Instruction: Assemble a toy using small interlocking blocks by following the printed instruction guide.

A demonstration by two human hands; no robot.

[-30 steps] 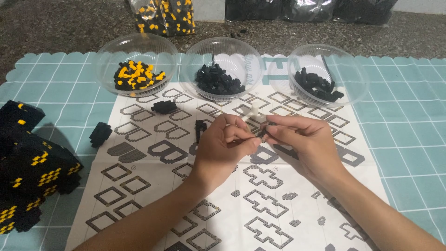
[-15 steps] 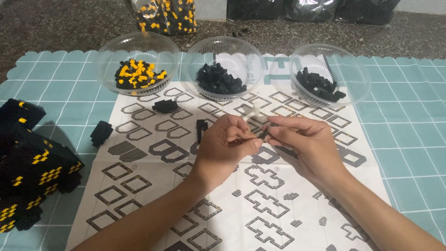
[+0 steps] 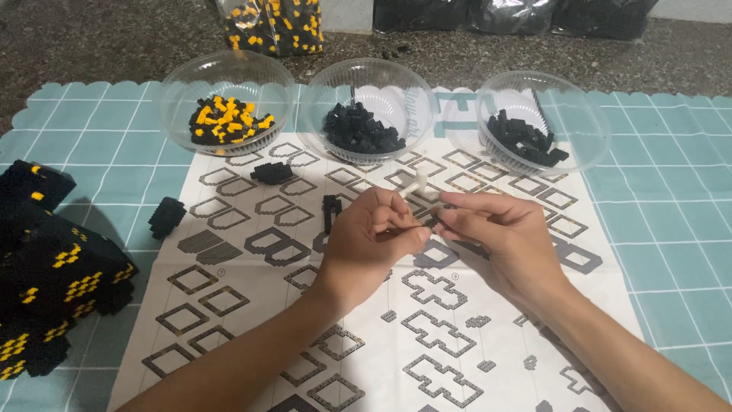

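On the far left sits a big black and yellow block model [image 3: 53,267] on the teal mat [image 3: 656,206]. Three clear bowls stand in a row: one with yellow and black bricks [image 3: 226,101], two with black bricks [image 3: 366,107]. Over the paper plan sheet [image 3: 252,305], the left hand [image 3: 366,244] pinches a small white stick tool [image 3: 415,181], and the right hand [image 3: 507,233] pinches a tiny black brick [image 3: 433,222] right beside it. The brick looks light, hard and easy to drop, so pinching its sides seems best
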